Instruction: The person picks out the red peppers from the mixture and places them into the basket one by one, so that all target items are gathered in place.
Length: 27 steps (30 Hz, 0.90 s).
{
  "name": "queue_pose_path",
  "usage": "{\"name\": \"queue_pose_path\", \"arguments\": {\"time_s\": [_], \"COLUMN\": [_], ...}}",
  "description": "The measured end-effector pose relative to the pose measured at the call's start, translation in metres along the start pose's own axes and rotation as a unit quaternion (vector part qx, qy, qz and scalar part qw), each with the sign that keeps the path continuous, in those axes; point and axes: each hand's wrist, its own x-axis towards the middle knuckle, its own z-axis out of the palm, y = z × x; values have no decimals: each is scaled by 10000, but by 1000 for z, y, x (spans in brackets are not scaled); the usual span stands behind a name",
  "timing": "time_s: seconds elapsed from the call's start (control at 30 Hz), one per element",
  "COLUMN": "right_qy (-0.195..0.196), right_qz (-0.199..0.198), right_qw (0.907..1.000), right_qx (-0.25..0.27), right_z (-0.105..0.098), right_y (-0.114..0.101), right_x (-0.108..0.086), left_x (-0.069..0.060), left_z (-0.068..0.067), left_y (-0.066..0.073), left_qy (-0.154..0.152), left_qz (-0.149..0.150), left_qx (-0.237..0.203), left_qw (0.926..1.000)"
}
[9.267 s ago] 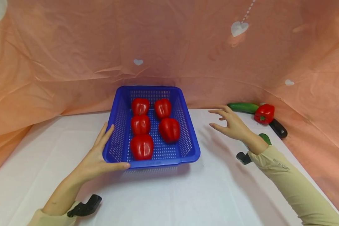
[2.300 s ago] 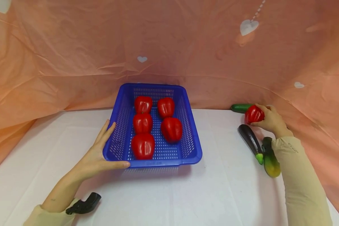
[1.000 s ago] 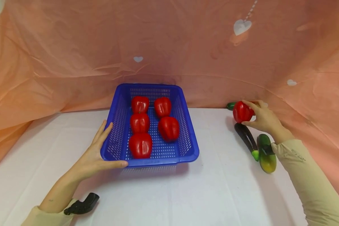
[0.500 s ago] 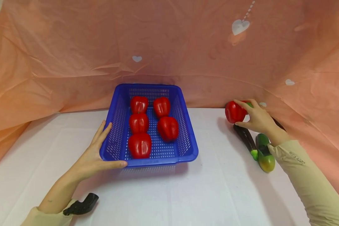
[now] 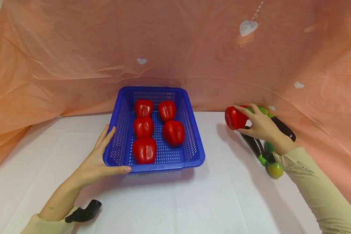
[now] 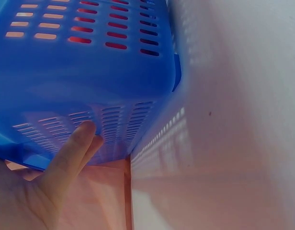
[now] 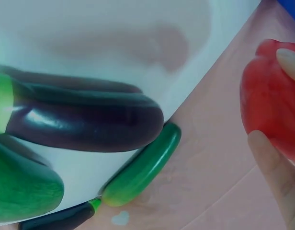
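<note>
In the head view, my right hand (image 5: 261, 125) pinches a red bell pepper (image 5: 233, 117) between thumb and fingers, above the table right of the basket. The right wrist view shows that bell pepper (image 7: 265, 98) at its right edge, raised off the cloth. A blue perforated plastic basket (image 5: 199, 143) stands in the middle with several red bell peppers (image 5: 144, 150) inside. My left hand (image 5: 97, 165) rests at its front left corner, thumb along the front rim. Straight fingers (image 6: 71, 155) touch the basket's outer wall in the left wrist view.
Below the right hand lie an eggplant (image 5: 251, 143) and a green-yellow vegetable (image 5: 275, 170), partly covered by the wrist. Farther back are a second eggplant (image 5: 284, 128) and a cucumber (image 7: 142, 165). A white cloth (image 5: 175, 201) covers the table; an orange curtain (image 5: 193, 48) hangs behind.
My right hand has taken hold of the red bell pepper at the far right, lifted it and carried it left toward the basket. The left hand stays at the basket corner.
</note>
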Motion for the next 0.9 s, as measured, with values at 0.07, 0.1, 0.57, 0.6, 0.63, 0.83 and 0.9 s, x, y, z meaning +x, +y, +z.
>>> {"name": "queue_pose_path", "arguments": {"time_s": [0.07,0.1,0.57,0.6,0.63,0.83,0.9], "right_qy": [50,83,125,99,80,126,157], "right_qz": [-111,-166,-502,-513,-522,-673,-761], "right_qw": [9999,9998,9983,9981,9979,9973,9967], "right_qx": [36,50,270,325,369,262,229], "right_z": [1,2,2,3,3,2,1], "right_y": [-1,-2,-17,-18,-20,-29,-32], "right_x": [0,0,1,1,2,2,3], "left_x": [0,0,1,1,1,0,0], "left_z": [0,0,0,0,0,1,1], "left_y": [0,0,1,1,1,-1,-1], "left_qy": [-11,-17,24,22,19,25,37], "left_qz": [-10,-15,5,4,2,41,64], "left_qx": [5,1,27,33,37,36,32], "left_qw": [10000,10000,10000,10000,10000,10000,10000]}}
